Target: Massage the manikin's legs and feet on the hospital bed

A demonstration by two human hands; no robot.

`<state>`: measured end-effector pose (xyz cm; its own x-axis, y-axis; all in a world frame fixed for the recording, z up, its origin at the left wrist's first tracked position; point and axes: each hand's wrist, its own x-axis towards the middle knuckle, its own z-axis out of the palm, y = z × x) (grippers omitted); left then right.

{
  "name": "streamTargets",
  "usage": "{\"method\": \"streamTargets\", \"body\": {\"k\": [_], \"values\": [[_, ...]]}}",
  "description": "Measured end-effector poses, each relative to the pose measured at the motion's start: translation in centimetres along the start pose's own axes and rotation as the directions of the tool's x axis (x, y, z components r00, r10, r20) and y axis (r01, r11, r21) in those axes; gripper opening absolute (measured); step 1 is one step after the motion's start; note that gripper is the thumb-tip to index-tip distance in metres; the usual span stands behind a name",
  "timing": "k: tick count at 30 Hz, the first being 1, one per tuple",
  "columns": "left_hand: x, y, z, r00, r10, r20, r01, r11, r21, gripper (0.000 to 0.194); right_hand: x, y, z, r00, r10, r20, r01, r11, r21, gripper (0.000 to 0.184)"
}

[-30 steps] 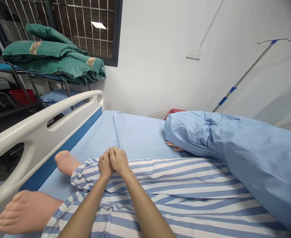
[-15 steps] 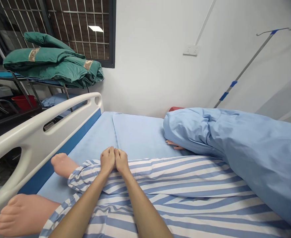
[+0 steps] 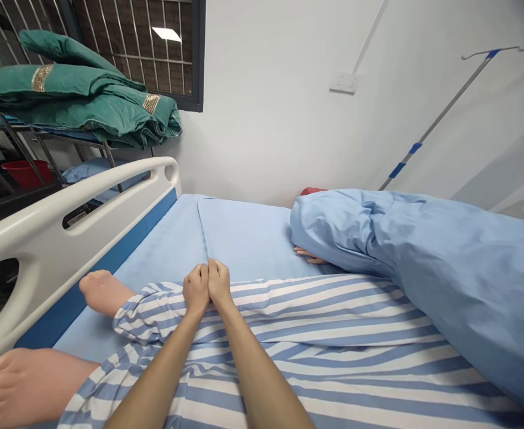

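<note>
Both of my hands lie side by side, touching, on the far leg of the blue-and-white striped trousers [image 3: 315, 304]. My left hand [image 3: 196, 288] is closed, with its fingers curled over the far side of the lower leg. Likewise closed, my right hand [image 3: 218, 281] presses against the left one; the fingertips of both are hidden. The trousers are worn by a smooth figure like a manikin, whose far bare foot [image 3: 105, 292] and near bare foot [image 3: 30, 381] point left. A light-blue cover [image 3: 423, 256] hides its upper part, and fingertips [image 3: 310, 256] stick out under the edge.
On the left stands the white bed end board [image 3: 110, 196] with cut-out grips. A light-blue sheet [image 3: 248, 232] covers the mattress. Folded green bedding [image 3: 87, 101] is piled beyond the board. An IV pole [image 3: 440, 113] leans across the right, before the wall with a socket [image 3: 343, 83].
The view has shifted slightly, so the bed and background sit a little further left and higher. My hands keep the same closed pose on the far trouser leg.
</note>
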<state>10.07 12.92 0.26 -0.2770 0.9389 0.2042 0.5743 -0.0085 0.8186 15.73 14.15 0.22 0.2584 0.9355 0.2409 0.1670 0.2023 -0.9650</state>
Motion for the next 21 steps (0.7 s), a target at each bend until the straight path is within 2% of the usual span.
{"method": "streamTargets", "body": {"k": [2,4,7,9,11,15,21], "values": [[0.1,0.2,-0.1,1.000,-0.008,0.009,0.008,0.999,0.044,0.035,0.1,-0.1,-0.1,1.000,-0.002,-0.005,0.002,0.998,-0.061,0.036],[0.0,0.5,-0.2,1.000,-0.014,0.018,0.012,0.996,0.086,0.036,0.2,-0.6,-0.6,1.000,-0.023,0.018,0.026,0.981,-0.193,0.037],[-0.2,0.6,-0.1,0.999,-0.001,0.037,-0.004,0.989,0.149,0.035,0.5,-1.9,-2.0,0.987,-0.111,0.115,0.148,0.904,-0.402,0.038],[-0.3,0.6,0.0,0.999,0.008,0.047,-0.016,0.983,0.182,0.036,0.6,-2.4,-2.9,0.969,-0.170,0.176,0.234,0.857,-0.460,0.038],[-0.4,0.6,0.2,0.999,0.010,0.035,-0.016,0.981,0.191,0.038,0.4,-2.3,-3.5,0.960,-0.189,0.208,0.267,0.844,-0.466,0.038],[-0.4,0.5,0.4,1.000,0.013,0.002,-0.013,0.986,0.169,0.039,-0.1,-0.7,-3.7,0.971,-0.159,0.176,0.222,0.870,-0.440,0.038],[-0.3,1.0,0.4,0.997,0.072,0.040,-0.076,0.991,0.109,0.036,0.1,0.1,-4.0,0.983,-0.136,0.127,0.166,0.948,-0.272,0.039]]}}
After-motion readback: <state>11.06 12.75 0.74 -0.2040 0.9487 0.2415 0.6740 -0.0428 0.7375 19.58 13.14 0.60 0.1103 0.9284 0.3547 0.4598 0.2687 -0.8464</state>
